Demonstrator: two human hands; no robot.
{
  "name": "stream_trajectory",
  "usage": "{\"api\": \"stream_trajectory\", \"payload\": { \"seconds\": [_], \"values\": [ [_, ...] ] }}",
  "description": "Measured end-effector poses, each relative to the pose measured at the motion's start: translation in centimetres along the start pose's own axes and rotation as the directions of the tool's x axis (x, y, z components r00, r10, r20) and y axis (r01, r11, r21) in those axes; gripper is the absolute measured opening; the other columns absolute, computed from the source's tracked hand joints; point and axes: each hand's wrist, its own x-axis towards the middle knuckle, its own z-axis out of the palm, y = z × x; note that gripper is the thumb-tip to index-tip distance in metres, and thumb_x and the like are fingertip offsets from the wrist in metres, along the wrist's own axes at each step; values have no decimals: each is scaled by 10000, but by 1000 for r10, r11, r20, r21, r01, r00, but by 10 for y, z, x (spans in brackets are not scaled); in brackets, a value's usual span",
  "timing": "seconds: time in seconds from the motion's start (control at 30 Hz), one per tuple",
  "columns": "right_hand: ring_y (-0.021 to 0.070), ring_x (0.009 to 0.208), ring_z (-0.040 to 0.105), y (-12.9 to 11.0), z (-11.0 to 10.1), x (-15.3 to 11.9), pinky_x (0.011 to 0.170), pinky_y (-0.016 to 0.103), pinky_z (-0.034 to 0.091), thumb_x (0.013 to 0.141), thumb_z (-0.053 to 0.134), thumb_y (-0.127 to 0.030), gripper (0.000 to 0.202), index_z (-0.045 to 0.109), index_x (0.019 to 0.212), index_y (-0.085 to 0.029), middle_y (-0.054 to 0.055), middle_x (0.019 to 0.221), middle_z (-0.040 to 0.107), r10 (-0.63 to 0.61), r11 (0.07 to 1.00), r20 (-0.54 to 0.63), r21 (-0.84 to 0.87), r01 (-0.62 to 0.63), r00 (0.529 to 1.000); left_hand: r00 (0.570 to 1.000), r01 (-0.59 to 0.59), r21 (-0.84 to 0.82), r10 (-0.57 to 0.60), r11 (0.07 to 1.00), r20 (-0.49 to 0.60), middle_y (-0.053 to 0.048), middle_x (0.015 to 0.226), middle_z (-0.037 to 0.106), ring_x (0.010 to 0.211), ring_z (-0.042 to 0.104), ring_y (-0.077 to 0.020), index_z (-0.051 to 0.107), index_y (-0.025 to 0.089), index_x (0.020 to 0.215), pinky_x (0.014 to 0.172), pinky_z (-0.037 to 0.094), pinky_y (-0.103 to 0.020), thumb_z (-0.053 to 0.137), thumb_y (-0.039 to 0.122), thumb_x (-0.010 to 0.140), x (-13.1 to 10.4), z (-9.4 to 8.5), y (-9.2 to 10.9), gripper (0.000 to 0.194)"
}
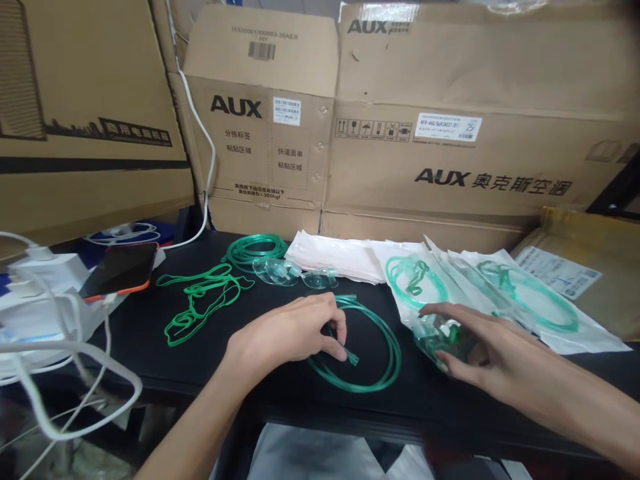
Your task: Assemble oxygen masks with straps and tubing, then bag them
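Note:
My left hand [300, 327] pinches one end of a coiled green tube [393, 353] that lies on the black table [260, 373]. A clear green mask [427, 337] is between the thumb and fingers of my right hand [480, 343], to the right of the coil. Behind my left hand are several clear masks [280, 270] and another coil of green tubing [257, 248]. Green elastic straps [193, 313] lie in a loose pile at the left. Packaged masks with tubing [540, 297] rest at the right.
Large cardboard boxes [380, 153] stand along the back. White packets [335, 257] lie before them. At the left are a phone with an orange edge [125, 267], white cables [75, 347] and a white charger [55, 270]. A taped parcel [600, 240] sits at the right.

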Motion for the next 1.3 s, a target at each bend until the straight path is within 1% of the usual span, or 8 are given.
{"api": "stream_trajectory", "payload": {
  "seconds": [0.17,0.27,0.37,0.43,0.63,0.83,1.0,1.3],
  "values": [
    [227,718,732,-25,1,8,663,343,609,910,664,-525,585,526,1463,-396,3,905,762,-32,999,192,44,24,981,999,-14,-43,12,999,-43,26,916,696,934,624,-200,704,294,915,690,411,-251,669,393,920,1,-2,0,105],
    [273,998,758,-35,15,10,828,406,627,984,562,-522,576,401,1536,-484,17,1177,759,-72,997,223,-24,79,972,998,-57,-91,55,994,-30,40,847,731,849,658,-178,705,279,938,691,428,-245,595,331,957,0,-7,0,123],
    [332,1369,573,-35,35,7,1041,514,546,1021,490,-514,532,366,1538,-538,13,1562,533,-105,984,235,-115,135,966,992,-122,-66,119,990,-45,46,853,764,835,685,-170,757,285,968,744,446,-236,575,291,971,1,-11,0,182],
    [377,1428,498,-32,50,3,1042,543,542,973,534,-612,608,368,1548,-510,51,1633,434,-90,978,240,-161,131,967,987,-153,-40,151,987,-52,45,849,774,842,698,-169,781,285,950,766,450,-232,564,269,978,3,-12,-1,219],
    [378,1332,579,-36,66,14,993,490,545,940,619,-566,595,452,1489,-408,118,1479,568,-155,978,170,-113,176,973,989,-134,-43,131,990,-68,48,911,791,890,708,-190,794,307,995,778,453,-247,572,263,975,6,-11,-5,227],
    [212,880,679,-41,35,29,764,321,529,975,615,-390,226,524,1177,-348,21,1174,658,-163,986,135,42,159,977,977,-150,-3,148,989,-153,62,1087,788,1056,689,-200,784,325,1057,903,440,-257,589,293,990,8,-10,-11,209],
    [141,686,585,-46,18,20,662,282,470,948,664,-336,256,519,1157,-358,-39,1100,657,-118,991,155,86,105,981,980,-154,-31,149,988,-131,62,1049,793,1003,706,-182,779,311,1065,840,458,-234,549,261,1003,9,-10,-7,243],
    [177,818,610,-42,22,21,754,321,487,974,638,-423,301,526,1253,-416,-43,1176,644,-142,988,244,86,125,959,975,-200,-16,197,980,-99,51,982,789,870,699,-172,784,298,1086,753,450,-239,559,265,1004,8,-11,-2,242]
  ]
}}
